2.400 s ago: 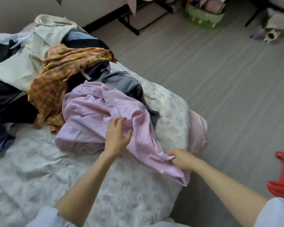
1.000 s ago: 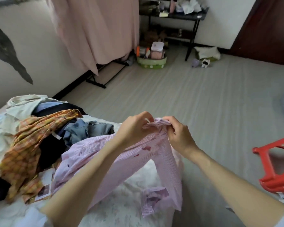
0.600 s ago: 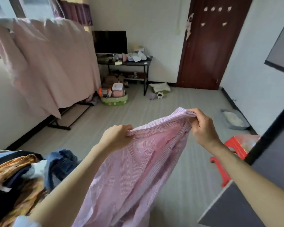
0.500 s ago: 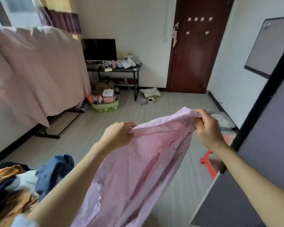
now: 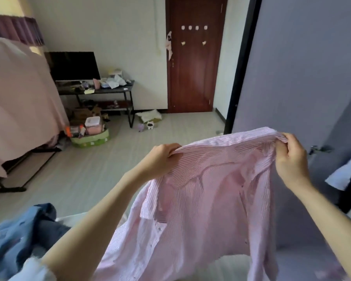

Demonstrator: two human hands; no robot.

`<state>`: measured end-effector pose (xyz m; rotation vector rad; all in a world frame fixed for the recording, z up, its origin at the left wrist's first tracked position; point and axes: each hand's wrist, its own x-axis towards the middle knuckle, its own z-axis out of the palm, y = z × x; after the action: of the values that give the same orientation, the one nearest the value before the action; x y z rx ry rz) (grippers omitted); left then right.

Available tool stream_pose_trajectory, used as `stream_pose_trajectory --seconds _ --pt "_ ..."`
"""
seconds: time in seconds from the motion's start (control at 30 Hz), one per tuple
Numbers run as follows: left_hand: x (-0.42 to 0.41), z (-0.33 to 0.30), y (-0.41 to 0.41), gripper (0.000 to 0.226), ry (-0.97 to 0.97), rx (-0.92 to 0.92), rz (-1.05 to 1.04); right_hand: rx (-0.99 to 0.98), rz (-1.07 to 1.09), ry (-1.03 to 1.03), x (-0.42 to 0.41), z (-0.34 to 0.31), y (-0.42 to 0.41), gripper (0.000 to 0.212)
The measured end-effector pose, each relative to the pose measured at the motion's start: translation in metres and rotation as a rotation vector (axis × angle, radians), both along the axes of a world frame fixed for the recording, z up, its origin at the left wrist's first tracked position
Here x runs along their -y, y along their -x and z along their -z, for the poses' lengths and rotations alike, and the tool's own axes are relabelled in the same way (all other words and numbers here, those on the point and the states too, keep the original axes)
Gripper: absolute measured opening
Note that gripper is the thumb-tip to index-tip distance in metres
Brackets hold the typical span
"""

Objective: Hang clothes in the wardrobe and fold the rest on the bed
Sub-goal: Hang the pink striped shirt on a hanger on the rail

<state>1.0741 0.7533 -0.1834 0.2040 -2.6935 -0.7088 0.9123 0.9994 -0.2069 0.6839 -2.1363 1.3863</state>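
Pink-and-white striped button-up shirt (image 5: 207, 199) held up in the air, spread between both hands, over the near edge of the bed (image 5: 73, 217). Left hand (image 5: 160, 159) pinched tight on the left shoulder seam, right hand (image 5: 292, 159) gripping the right shoulder. Shirt body hangs down loose. Crumpled blue denim garment (image 5: 22, 230) on the bed, near left. Grey wardrobe door (image 5: 304, 67) stands right, behind the shirt.

Bed: the white bed (image 5: 231, 266) sits at the bottom; a crumpled dark blue cloth (image 5: 22, 230) lies on its left side.
Floor: the pale grey striped floor (image 5: 85, 171) holds a green box full of small things (image 5: 90, 136) and a white cup (image 5: 150, 125).
Bench: the black metal bench (image 5: 101, 91) carries a dark flat screen (image 5: 74, 65) and white papers (image 5: 114, 82).
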Motion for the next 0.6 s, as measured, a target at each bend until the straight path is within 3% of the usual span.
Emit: stream_pose_trajectory --seconds 0.1,0.23,0.33,0.47,0.6 --pt "-0.031 0.004 0.026 0.020 -0.050 -0.010 0.052 0.041 0.132 -0.058 -0.040 0.006 0.010 0.026" --pt "-0.078 -0.004 0.068 0.027 -0.109 -0.115 0.133 -0.009 0.330 -0.082 -0.103 0.012 0.021 0.039" --pt "-0.115 -0.011 0.100 0.026 -0.177 -0.212 0.188 -0.046 0.459 -0.099 -0.145 0.001 0.023 0.032" --pt "-0.173 -0.015 0.151 0.020 -0.268 -0.155 0.392 -0.020 0.651 -0.144 -0.208 -0.001 0.023 0.024" --pt "-0.231 -0.020 0.196 0.022 -0.369 -0.134 0.602 0.178 0.754 -0.186 -0.267 0.013 0.009 0.013"
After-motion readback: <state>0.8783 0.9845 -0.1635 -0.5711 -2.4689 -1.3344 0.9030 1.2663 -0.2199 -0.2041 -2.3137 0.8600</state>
